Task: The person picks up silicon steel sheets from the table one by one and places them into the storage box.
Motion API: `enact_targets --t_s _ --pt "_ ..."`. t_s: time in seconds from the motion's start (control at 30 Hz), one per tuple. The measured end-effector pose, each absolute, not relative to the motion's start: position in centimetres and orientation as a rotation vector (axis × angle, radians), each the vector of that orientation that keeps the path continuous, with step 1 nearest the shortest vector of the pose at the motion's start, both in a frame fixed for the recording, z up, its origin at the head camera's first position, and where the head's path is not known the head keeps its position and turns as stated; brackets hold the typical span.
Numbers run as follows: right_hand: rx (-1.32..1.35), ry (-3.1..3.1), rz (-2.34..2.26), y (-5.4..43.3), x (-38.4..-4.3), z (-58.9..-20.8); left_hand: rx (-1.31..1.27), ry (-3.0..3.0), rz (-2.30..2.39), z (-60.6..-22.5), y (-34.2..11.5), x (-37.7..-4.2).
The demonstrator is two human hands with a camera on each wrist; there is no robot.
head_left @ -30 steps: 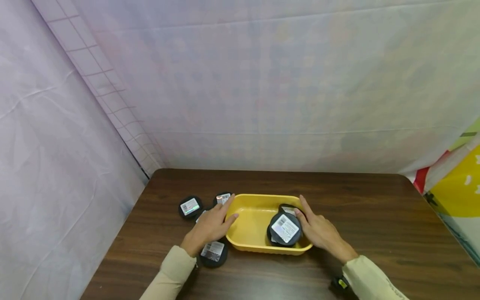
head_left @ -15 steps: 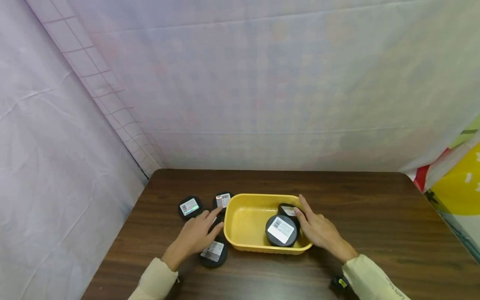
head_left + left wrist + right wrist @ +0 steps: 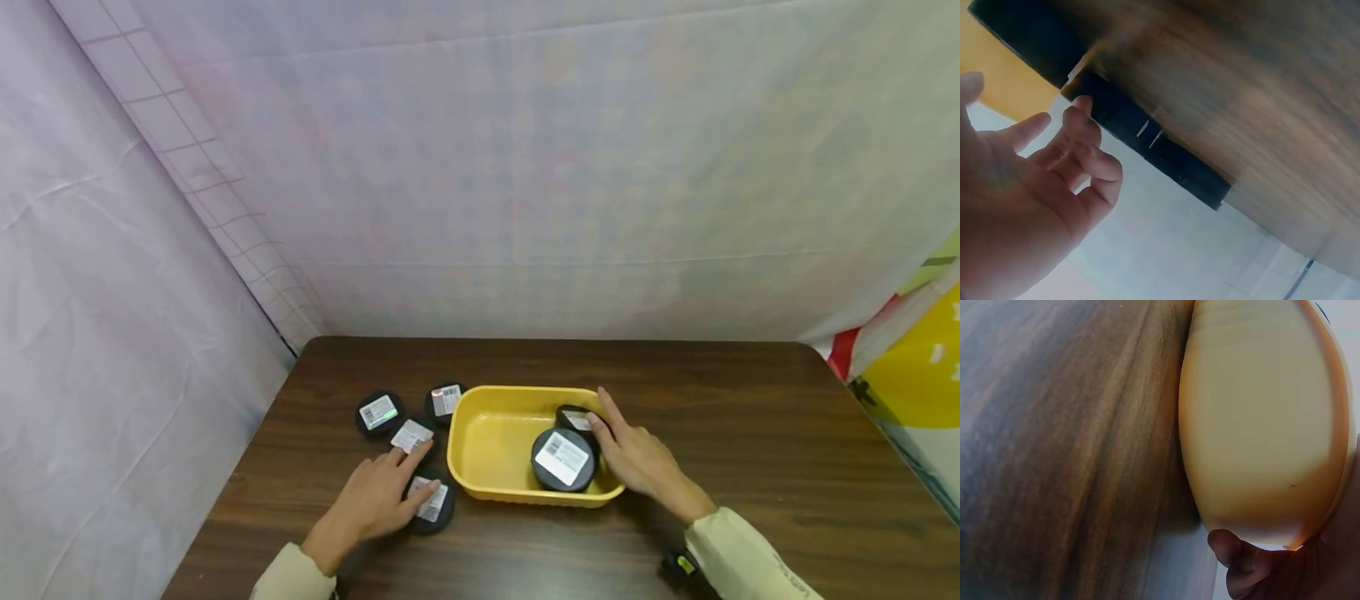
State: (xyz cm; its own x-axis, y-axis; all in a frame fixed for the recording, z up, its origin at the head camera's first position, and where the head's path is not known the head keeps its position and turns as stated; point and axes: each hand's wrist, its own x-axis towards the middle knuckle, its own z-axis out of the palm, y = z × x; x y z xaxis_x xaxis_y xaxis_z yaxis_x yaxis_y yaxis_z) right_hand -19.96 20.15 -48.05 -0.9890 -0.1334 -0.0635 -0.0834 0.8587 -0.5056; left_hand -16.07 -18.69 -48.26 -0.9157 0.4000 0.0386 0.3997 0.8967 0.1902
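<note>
A yellow plastic tub (image 3: 487,450) stands on the table with several round black discs inside its right half; the top disc (image 3: 564,460) bears a white barcode label. My right hand (image 3: 643,465) grips the tub's right end, thumb over the rim and fingers outside. The tub's outer wall (image 3: 1260,425) fills much of the right wrist view. Left of the tub, my left hand (image 3: 371,500) hovers low among labelled black discs, its index fingertip at the middle disc (image 3: 412,434) and its thumb over the nearest disc (image 3: 435,510). In the left wrist view its fingers (image 3: 1097,165) are loosely bent.
Two more black discs lie farther back, one at the far left (image 3: 378,413) and one (image 3: 444,401) close by the tub's left end. A small black object with a yellow-green mark (image 3: 681,565) is by the right sleeve. Curtains (image 3: 525,167) hang behind the brown table (image 3: 712,400).
My left hand has left the tub's left rim and moved left and nearer, over the discs. The top disc in the tub has shifted slightly left. My right hand stays on the tub.
</note>
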Motion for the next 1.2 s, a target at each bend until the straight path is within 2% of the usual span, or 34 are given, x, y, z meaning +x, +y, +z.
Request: enact_targets --t_s 0.37,1.2 --pt "-0.167 2.926 -0.795 20.1 -20.1 -48.0 0.628 3.073 0.066 -49.3 -17.8 -15.2" --pt "-0.144 2.917 -0.792 20.1 -20.0 -48.1 0.508 3.076 0.126 -50.7 -15.7 -14.5"
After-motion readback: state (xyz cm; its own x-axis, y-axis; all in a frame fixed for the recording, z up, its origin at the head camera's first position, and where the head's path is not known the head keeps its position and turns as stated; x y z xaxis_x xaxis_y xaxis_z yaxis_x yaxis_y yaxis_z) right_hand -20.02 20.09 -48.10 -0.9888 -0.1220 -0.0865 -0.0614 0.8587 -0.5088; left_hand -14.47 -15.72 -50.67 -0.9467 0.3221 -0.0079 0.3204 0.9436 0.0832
